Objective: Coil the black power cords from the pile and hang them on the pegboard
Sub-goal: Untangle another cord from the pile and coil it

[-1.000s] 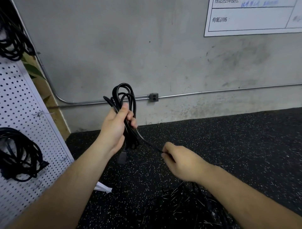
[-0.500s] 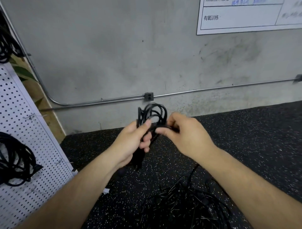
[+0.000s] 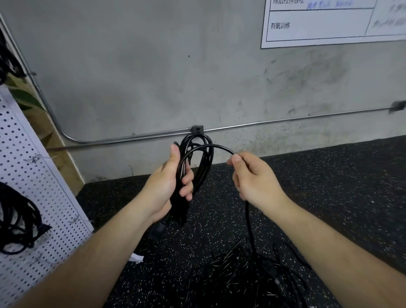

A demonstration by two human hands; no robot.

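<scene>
Clasps left fingers [image 3: 186, 177] round one coil [image 3: 206, 154], pinches its tail [image 3: 219, 146] with right fingers [image 3: 236, 158]; speckled floor [image 3: 329, 186], grey wall [image 3: 153, 77], two hung coils [image 3: 17, 222].

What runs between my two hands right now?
Head view: one strand of black cord arcs from the coil in the left hand to the pinching right hand.

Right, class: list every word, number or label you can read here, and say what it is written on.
"有氧训练": lower-left cell of the white wall chart.
Printed row above it: cut off by the frame edge, unreadable.
Blue handwriting in the top row: too blurred.
Handwriting in the right-hand cell: too blurred.
No other text shows.
</scene>
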